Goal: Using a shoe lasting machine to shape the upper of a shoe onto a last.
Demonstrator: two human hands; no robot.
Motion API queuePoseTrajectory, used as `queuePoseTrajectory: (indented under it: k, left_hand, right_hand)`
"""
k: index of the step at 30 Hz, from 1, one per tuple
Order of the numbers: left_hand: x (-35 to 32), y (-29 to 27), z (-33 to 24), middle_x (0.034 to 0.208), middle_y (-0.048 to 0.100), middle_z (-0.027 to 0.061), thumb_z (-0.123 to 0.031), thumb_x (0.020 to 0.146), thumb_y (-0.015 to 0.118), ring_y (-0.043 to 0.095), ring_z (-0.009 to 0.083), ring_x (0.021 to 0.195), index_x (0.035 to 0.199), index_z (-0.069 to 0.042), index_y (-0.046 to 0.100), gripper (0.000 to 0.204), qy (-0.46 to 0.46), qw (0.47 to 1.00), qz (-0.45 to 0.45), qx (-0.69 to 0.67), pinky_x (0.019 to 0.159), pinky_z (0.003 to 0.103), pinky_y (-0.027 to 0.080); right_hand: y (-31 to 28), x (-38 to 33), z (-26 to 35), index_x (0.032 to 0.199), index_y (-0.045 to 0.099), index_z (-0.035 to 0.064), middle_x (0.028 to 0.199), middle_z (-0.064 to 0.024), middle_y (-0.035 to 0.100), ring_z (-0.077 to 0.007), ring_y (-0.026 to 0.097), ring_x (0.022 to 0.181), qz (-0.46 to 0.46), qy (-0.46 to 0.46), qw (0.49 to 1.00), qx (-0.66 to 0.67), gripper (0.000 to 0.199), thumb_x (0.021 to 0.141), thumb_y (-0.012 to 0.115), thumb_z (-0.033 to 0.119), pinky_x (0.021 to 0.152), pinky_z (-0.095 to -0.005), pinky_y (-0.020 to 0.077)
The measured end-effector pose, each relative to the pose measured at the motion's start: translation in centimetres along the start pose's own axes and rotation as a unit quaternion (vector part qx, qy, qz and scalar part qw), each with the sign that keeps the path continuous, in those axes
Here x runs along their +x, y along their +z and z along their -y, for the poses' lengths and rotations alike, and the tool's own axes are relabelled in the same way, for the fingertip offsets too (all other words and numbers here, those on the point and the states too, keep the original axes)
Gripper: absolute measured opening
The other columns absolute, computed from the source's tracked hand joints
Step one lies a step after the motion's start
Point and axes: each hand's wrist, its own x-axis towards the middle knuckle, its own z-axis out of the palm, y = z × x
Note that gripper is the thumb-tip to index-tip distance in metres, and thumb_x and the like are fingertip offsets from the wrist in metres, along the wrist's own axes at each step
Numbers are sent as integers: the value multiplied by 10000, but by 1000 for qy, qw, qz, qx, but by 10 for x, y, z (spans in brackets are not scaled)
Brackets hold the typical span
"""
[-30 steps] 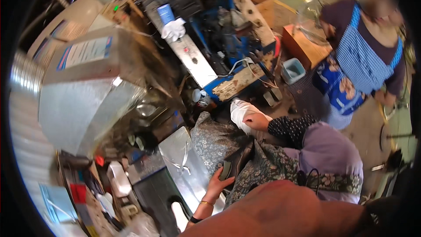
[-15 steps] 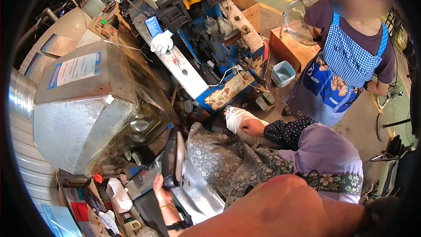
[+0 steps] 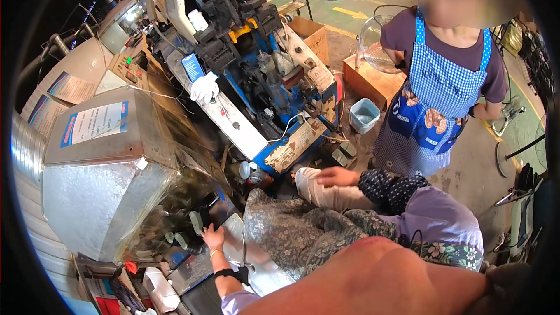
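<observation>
1. Down at the near edge, the left hand (image 3: 212, 237) lay flat on a shiny metal sheet (image 3: 261, 263). Its grip was open, fingers spread, holding nothing.
2. Just past those fingertips stood a grey-green oval piece (image 3: 196, 221), near the hand. Whether they touched, I could not tell.
3. A black strap (image 3: 232, 273) circled the left wrist, with a thin yellow band above it.
4. Beside the sheet, a grey patterned cloth (image 3: 297, 233) was draped across the lap.
5. Over to the right hand (image 3: 337, 176): palm down on a cream bundle (image 3: 319, 194), fingers laid out straight, grip slack and closed on nothing. A dark dotted sleeve (image 3: 392, 189) ran back from it.
6. On the left rose a big galvanised metal housing (image 3: 99, 198) with a blue-edged label on top.
7. Farther out, a small white bottle (image 3: 245, 170) sat at the foot of a blue machine (image 3: 274, 105).
8. A white glove (image 3: 204, 88) hung on that machine's pale front panel.
9. Farther still, a pale blue tub (image 3: 364, 115) stood on the floor beside a cardboard box (image 3: 373, 79).
10. At the back right, another person in a blue checked apron (image 3: 434, 99) stood well apart from both hands.
</observation>
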Motion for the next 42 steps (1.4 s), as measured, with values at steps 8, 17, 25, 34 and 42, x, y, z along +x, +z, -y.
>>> queuePoseTrajectory:
  k: [8, 17, 25, 34, 42]
  left_hand:
    - [-145, 35, -108, 1092, 694, 82, -91, 953, 638, 623, 166, 1029, 1169, 22, 663, 244, 96, 836, -10, -540, 958, 303, 479]
    - [-247, -186, -235, 1045, 718, 176, -184, 858, 696, 684, 321, 986, 1099, 8, 702, 307, 420, 792, 8, -443, 965, 430, 502]
    - [-303, -303, -273, 846, 675, 83, -214, 905, 576, 632, 239, 752, 987, -79, 655, 177, 629, 568, -13, -531, 659, 368, 533]
    - [-315, -300, -281, 839, 653, 115, -262, 897, 581, 623, 236, 706, 945, -33, 654, 244, 604, 580, -256, -483, 605, 349, 486]
    - [-294, -276, -292, 825, 620, 92, -107, 835, 671, 599, 207, 680, 825, -18, 548, 152, 689, 373, -235, -575, 588, 319, 538]
  right_hand:
    - [-37, -71, 175, 1056, 724, 73, 555, -35, 557, -129, 443, 442, 297, -466, 766, 328, 904, 894, 194, 787, 411, -254, 315]
    - [-10, -9, 107, 1345, 544, 70, 677, 11, 550, -73, 436, 581, -15, -8, 963, 267, 690, 1019, 282, 619, 551, -215, 344]
    - [-209, 82, 306, 1155, 515, 93, 786, -33, 627, -87, 544, 628, -200, -411, 863, 217, 316, 997, 568, 362, 554, -256, 469]
    - [-267, 161, 378, 1387, 419, 79, 1065, -189, 660, -313, 657, 839, -480, -248, 834, -108, 541, 874, 582, 122, 716, -383, 533]
    - [-342, 107, 365, 1413, 393, 20, 1169, -282, 625, -386, 629, 1039, -620, -225, 739, -138, 685, 901, 599, 426, 898, -439, 486]
